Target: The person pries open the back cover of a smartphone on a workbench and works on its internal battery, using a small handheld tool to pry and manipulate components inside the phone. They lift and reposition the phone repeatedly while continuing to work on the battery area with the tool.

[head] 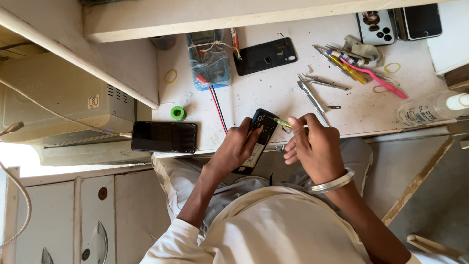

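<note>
My left hand (236,146) grips an opened black phone body (260,132) with its back off, held tilted over my lap at the white table's front edge (273,100). My right hand (312,146) pinches a small screwdriver with a yellow-green handle (282,122), its tip touching the upper part of the phone. A metal bangle (332,182) circles my right wrist.
A black phone (164,136) lies face up at the table's left corner beside a green tape roll (178,113). A black back cover (265,55), a multimeter with red and black leads (209,61), tweezers and several tools (322,85), a clear bottle (430,108) and two phones (398,24) lie on the table.
</note>
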Available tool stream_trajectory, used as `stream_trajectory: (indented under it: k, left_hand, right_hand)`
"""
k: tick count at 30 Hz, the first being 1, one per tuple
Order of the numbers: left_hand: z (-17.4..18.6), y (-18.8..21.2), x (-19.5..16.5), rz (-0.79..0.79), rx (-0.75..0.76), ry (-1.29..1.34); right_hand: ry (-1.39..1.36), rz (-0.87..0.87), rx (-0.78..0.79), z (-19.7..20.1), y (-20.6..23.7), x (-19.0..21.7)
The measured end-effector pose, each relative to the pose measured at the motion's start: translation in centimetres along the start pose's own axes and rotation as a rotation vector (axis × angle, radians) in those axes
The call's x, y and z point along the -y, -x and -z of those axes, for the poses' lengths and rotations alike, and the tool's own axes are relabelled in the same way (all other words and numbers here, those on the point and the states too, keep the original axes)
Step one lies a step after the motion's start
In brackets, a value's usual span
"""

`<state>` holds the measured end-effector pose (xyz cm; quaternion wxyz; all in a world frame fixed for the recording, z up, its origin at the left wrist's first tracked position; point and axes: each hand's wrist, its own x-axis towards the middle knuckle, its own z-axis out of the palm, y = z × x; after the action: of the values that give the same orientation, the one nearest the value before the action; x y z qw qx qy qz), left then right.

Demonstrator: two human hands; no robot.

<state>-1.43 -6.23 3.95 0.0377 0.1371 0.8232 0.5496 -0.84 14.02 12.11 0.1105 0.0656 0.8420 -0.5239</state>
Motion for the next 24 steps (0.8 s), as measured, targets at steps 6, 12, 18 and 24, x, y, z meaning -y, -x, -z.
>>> stream_trajectory:
  k: [6,12,18,24]
  left_hand:
    - [-0.2,0.2,0.2,-0.020,-0.031,0.006]
    - [-0.1,0.3,0.3,-0.013,-0.005,-0.006]
    - [-0.2,0.4,0.1,-0.048,-0.027,0.003]
    - [-0.1,0.5,0.5,-0.015,-0.034,0.015]
  right_hand:
    - [0.088,0.572,-0.030,0.0,0.1,-0.2]
    - [0.057,0.433,0.050,0.8,0.0,-0.8]
    - [0.198,0.374,-0.151,-0.2,-0.5,-0.4]
    - [0.321,0.724,-0.138,0.2,-0.1,0.2]
